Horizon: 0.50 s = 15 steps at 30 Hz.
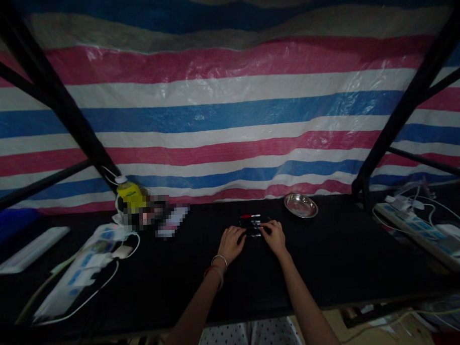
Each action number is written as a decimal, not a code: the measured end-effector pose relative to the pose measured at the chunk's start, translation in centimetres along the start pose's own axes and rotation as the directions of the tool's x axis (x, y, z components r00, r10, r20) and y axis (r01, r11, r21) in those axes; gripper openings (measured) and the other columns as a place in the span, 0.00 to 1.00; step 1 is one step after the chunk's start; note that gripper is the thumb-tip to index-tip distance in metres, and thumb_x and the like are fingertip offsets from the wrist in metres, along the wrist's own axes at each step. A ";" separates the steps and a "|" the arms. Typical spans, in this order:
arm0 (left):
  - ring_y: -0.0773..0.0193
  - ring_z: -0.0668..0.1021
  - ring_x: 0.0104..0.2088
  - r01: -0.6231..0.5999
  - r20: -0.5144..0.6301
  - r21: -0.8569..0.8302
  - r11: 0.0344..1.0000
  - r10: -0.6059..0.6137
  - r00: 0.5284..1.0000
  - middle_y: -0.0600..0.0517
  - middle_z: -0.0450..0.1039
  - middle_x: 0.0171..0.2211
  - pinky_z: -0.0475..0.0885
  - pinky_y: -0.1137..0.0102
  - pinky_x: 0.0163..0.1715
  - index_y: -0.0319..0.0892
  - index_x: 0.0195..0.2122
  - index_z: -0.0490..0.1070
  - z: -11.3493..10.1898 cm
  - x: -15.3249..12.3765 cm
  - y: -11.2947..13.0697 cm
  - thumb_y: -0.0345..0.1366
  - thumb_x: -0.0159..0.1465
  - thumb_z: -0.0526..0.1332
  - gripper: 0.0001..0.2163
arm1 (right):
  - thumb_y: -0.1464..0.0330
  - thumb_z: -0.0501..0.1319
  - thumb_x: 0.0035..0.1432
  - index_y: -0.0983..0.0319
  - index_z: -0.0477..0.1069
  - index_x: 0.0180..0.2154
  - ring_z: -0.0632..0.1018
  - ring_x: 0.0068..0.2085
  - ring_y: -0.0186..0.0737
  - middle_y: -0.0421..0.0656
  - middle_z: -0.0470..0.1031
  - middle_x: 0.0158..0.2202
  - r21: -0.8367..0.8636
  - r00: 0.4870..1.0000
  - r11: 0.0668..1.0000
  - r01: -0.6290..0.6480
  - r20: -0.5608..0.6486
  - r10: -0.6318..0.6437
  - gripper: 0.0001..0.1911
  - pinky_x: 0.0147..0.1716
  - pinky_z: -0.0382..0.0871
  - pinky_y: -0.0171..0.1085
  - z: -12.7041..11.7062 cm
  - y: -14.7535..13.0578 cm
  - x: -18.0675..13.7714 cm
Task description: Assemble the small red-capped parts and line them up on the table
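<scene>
Several pens lie side by side on the black table in front of me. The farthest is a red pen with a silvery right end. Closer in are black pens, hard to tell apart against the dark surface. At their left ends, my left hand is closed, thumb and fingertips on a black pen. From the right, my right hand pinches the other end of what looks like the same pen. The fingertips partly hide it.
A round metal dish stands at the back right. To the left are a phone-like slab, blurred out, a yellow-labelled bottle and a power strip with white cables. Another power strip lies at right. Striped sheeting hangs behind.
</scene>
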<state>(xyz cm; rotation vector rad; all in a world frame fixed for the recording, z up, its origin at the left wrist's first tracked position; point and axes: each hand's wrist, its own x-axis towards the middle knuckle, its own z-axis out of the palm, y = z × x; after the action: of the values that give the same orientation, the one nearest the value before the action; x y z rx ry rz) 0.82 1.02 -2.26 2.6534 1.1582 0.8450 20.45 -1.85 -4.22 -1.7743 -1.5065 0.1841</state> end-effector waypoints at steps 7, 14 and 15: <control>0.59 0.71 0.46 0.040 -0.051 -0.009 0.999 -0.040 0.998 0.48 0.71 0.45 0.67 0.62 0.45 0.42 0.49 0.65 0.4 0.0 -0.4 0.35 0.63 0.54 0.13 | 0.64 0.61 0.51 0.56 0.77 0.35 0.70 0.41 0.44 0.44 0.71 0.35 0.081 1.000 0.996 0.023 0.004 -0.023 0.09 0.42 0.63 0.40 0.4 0.7 0.2; 0.56 0.69 0.52 0.108 -0.243 -0.005 0.994 -0.106 0.964 0.43 0.66 0.50 0.66 0.59 0.50 0.40 0.55 0.58 0.8 -0.2 -0.6 0.39 0.65 0.52 0.18 | 0.58 0.64 0.47 0.61 0.76 0.32 0.70 0.30 0.37 0.43 0.73 0.30 0.633 0.991 0.769 -0.091 -0.022 0.135 0.14 0.31 0.64 0.37 0.0 0.4 0.5; 0.56 0.68 0.52 0.111 -0.263 -0.004 0.994 -0.108 0.959 0.42 0.65 0.51 0.66 0.59 0.51 0.39 0.55 0.57 0.8 -0.2 -0.6 0.39 0.65 0.52 0.19 | 0.58 0.66 0.45 0.62 0.75 0.32 0.69 0.27 0.35 0.42 0.73 0.28 0.731 0.978 0.665 -0.154 0.016 0.209 0.15 0.28 0.63 0.35 0.0 0.3 0.6</control>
<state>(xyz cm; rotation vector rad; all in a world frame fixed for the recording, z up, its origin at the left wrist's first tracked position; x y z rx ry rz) 0.74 1.42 -3.21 2.5125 1.3556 1.2016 20.88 -1.34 -4.18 -1.2340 -0.9752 0.7196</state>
